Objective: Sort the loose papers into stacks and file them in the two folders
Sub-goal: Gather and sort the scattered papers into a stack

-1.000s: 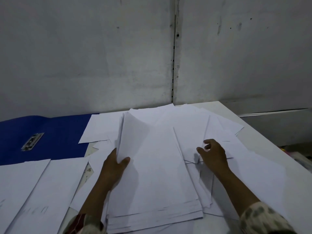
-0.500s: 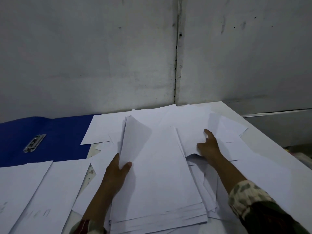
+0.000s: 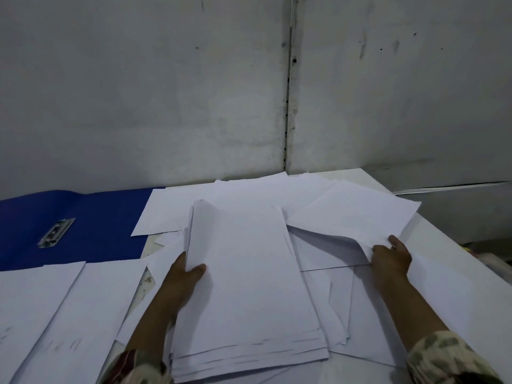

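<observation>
A stack of white papers [image 3: 249, 286] lies in the middle of the white table [image 3: 454, 245]. My left hand [image 3: 182, 281] grips its left edge, thumb on top, fingers hidden underneath. My right hand [image 3: 390, 259] pinches the near corner of a loose white sheet [image 3: 357, 214], which is lifted off the pile at the right. More loose sheets [image 3: 318, 250] lie scattered under and behind the stack. An open blue folder [image 3: 91, 225] with a metal clip [image 3: 56, 232] lies at the back left.
Two white sheets [image 3: 55, 314] lie flat at the near left, over the folder's front edge. A grey wall [image 3: 194, 92] rises right behind the table. The table's right edge runs diagonally, with a lower ledge [image 3: 457, 206] beyond it.
My right hand moved right and toward me, taking hold of a loose sheet and lifting it off the pile. My left hand kept its grip on the stack.
</observation>
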The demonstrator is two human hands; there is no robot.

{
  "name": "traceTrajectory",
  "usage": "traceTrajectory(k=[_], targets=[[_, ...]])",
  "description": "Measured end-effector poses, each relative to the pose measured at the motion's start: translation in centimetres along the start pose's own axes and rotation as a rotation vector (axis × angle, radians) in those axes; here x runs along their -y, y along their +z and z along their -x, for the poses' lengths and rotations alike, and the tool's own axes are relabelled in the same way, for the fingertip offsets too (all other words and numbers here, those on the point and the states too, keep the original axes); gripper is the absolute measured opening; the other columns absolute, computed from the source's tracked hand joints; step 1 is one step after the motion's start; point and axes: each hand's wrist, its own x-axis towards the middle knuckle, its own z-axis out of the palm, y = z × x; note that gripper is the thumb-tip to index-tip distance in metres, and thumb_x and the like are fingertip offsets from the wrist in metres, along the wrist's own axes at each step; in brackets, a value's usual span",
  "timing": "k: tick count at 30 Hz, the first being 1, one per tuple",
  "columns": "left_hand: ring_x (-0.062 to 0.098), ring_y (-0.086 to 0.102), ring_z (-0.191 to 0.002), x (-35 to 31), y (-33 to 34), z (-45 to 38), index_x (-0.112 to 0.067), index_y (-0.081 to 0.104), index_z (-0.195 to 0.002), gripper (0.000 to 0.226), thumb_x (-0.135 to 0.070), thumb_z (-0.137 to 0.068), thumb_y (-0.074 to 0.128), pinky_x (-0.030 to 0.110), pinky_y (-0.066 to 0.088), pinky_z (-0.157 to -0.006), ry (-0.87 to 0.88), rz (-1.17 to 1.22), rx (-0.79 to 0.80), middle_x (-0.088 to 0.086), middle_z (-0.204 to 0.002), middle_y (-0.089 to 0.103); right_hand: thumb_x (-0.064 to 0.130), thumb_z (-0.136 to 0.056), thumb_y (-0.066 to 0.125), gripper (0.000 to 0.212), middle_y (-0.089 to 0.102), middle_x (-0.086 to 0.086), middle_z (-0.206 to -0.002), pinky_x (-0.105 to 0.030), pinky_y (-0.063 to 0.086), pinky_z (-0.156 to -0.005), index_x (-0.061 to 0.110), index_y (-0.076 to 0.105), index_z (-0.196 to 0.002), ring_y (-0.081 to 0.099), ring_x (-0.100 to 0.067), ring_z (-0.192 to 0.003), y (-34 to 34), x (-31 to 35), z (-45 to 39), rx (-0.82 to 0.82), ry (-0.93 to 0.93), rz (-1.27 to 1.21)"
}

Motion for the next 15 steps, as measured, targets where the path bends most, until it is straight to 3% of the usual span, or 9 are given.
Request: traceTrajectory(k=[6,9,11,13,15], targets=[[0.031,0.047,-0.107,0.2,-0.1,0.0,-0.005,0.036,-0.137,0.045,-0.013,-0.094,0.048,0.037,0.038,-0.093,-0.052,0.06,-0.072,0.017,-0.131,0.048,-0.006,-0.091,0.044,0.053,0.037,-0.008,-0.147,-0.021,0.035,-0.089,0.008,0.037,-0.141,0.045,-0.027,-0.126,-0.6,0.6,1.3,0.002,-0.005,-0.024],[0.024,0.045,-0.098,0.1,0.2,0.0,-0.005,0.037,-0.136,0.044,-0.011,-0.093,0.048,0.037,0.039,-0.089,-0.038,0.061,-0.085,0.017,-0.129,0.05,-0.007,-0.09,0.046,0.05,0.04,-0.01,-0.145,-0.023,0.036,-0.085,0.008,0.042,-0.138,0.051,-0.025,-0.11,-0.3,0.5,2.2,0.139,-0.031,0.067],[0.023,0.045,-0.095,0.0,0.4,0.0,-0.005,0.038,-0.134,0.043,-0.011,-0.093,0.048,0.035,0.039,-0.085,-0.022,0.054,-0.086,0.014,-0.12,0.052,-0.006,-0.09,0.049,0.049,0.041,-0.011,-0.144,-0.026,0.037,-0.085,0.009,0.044,-0.137,0.05,-0.027,-0.113,0.0,0.2,3.0,0.266,-0.073,0.196],[0.023,0.045,-0.094,0.0,0.5,0.0,-0.006,0.038,-0.134,0.042,-0.011,-0.093,0.048,0.032,0.038,-0.082,-0.012,0.053,-0.084,0.011,-0.115,0.051,-0.005,-0.089,0.05,0.056,0.043,-0.013,-0.142,-0.027,0.037,-0.089,0.013,0.038,-0.141,0.047,-0.029,-0.122,0.3,-0.1,3.7,0.395,-0.095,0.296],[0.023,0.046,-0.095,0.1,0.4,0.0,-0.007,0.037,-0.135,0.043,-0.013,-0.094,0.047,0.033,0.039,-0.084,-0.012,0.054,-0.079,0.014,-0.123,0.051,-0.005,-0.089,0.05,0.066,0.046,-0.013,-0.14,-0.028,0.039,-0.09,0.017,0.027,-0.146,0.051,-0.027,-0.116,0.6,-0.3,4.4,0.495,-0.08,0.35]])
